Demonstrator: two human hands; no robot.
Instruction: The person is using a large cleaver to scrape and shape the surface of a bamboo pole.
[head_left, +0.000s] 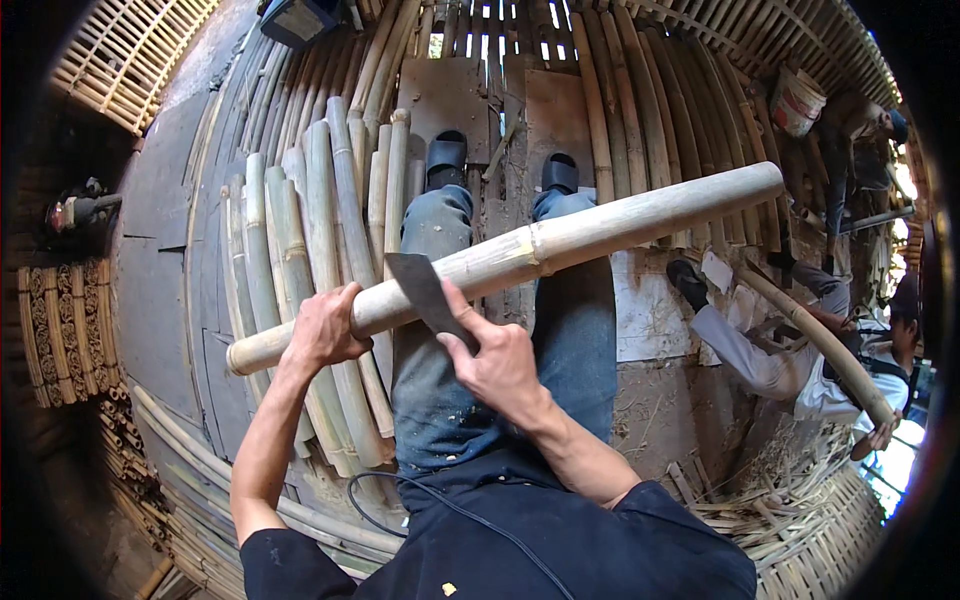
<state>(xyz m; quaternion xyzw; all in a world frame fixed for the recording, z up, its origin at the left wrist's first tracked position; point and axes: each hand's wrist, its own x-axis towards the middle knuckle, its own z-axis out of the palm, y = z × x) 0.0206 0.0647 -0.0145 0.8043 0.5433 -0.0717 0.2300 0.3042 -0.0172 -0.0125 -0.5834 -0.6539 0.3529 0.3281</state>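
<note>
A thick, pale bamboo pole lies slantwise across my thighs, its left end lower and nearer to me than its right end. Near that left end, the fingers of my left hand are wrapped round the pole. My right hand is closed on a dark, broad-bladed knife, with the index finger stretched along the blade. The blade rests against the bamboo, just right of my left hand. Most of the knife's handle is hidden inside my fist. A ring-shaped node shows on the pole right of the blade.
Several cut bamboo poles lie side by side left of my legs. More long poles line the floor ahead. At the right, a seated co-worker holds a bamboo pole. A white bucket stands at the far right.
</note>
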